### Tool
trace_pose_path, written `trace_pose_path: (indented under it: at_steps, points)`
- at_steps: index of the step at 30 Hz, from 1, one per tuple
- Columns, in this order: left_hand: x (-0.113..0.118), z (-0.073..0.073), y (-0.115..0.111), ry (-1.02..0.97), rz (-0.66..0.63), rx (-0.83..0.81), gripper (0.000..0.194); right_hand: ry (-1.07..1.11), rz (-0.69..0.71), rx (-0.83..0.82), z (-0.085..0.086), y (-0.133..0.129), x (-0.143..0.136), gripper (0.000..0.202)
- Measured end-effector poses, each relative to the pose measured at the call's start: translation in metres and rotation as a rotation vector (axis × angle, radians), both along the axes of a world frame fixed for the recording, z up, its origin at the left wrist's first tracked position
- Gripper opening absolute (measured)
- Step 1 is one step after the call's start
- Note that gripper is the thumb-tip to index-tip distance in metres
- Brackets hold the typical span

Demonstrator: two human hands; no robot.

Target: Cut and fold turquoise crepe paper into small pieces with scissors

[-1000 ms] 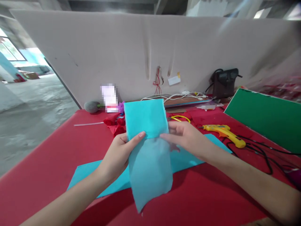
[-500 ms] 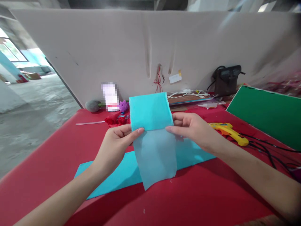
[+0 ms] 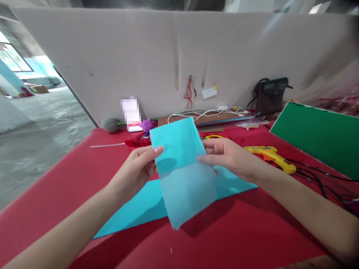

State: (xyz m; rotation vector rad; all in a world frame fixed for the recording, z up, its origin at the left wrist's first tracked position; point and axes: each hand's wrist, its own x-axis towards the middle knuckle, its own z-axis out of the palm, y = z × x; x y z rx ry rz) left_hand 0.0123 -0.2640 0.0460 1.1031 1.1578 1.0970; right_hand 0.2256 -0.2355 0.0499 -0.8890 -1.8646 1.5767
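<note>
My left hand (image 3: 141,162) pinches the left edge of a turquoise sheet (image 3: 179,144), thumb on its front. At the right edge, near the seam between bright and pale halves, my right hand (image 3: 224,153) grips the same sheet. The upper part is opaque and thick-looking; the lower part hangs pale and translucent. The sheet is tilted, its bottom corner pointing down to the left. Beneath it a long turquoise strip (image 3: 140,207) lies across the red tabletop, partly hidden by the held sheet and my left arm.
A yellow glue gun (image 3: 273,157) with black cables lies at the right, before a green board (image 3: 316,134). Red flowers (image 3: 134,141), a purple flower (image 3: 147,126) and white cables (image 3: 210,112) are along the back. A dark bag (image 3: 272,95) stands by the pale wall.
The sheet has tilted and come down a little, its left side lower. My left thumb has shifted up from the seam onto the bright part. My right hand keeps its hold.
</note>
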Motion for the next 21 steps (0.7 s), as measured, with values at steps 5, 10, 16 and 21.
trace_pose_path:
  at_steps: [5, 10, 16, 21]
  points:
    - [-0.008, 0.009, 0.002, -0.07, -0.068, -0.185, 0.03, -0.128, 0.212, -0.166, 0.006, -0.005, 0.002, 0.045]
    - [-0.012, 0.002, 0.005, 0.172, -0.301, -0.129, 0.019, -0.189, 0.307, -0.215, 0.005, -0.005, 0.001, 0.053]
    - [-0.011, -0.001, 0.01, 0.145, -0.263, -0.079, 0.009, -0.189, 0.383, -0.209, 0.002, -0.003, 0.001, 0.032]
    - [-0.012, -0.001, 0.012, 0.067, -0.21, -0.098, 0.017, -0.195, 0.407, -0.201, 0.0, -0.004, 0.0, 0.026]
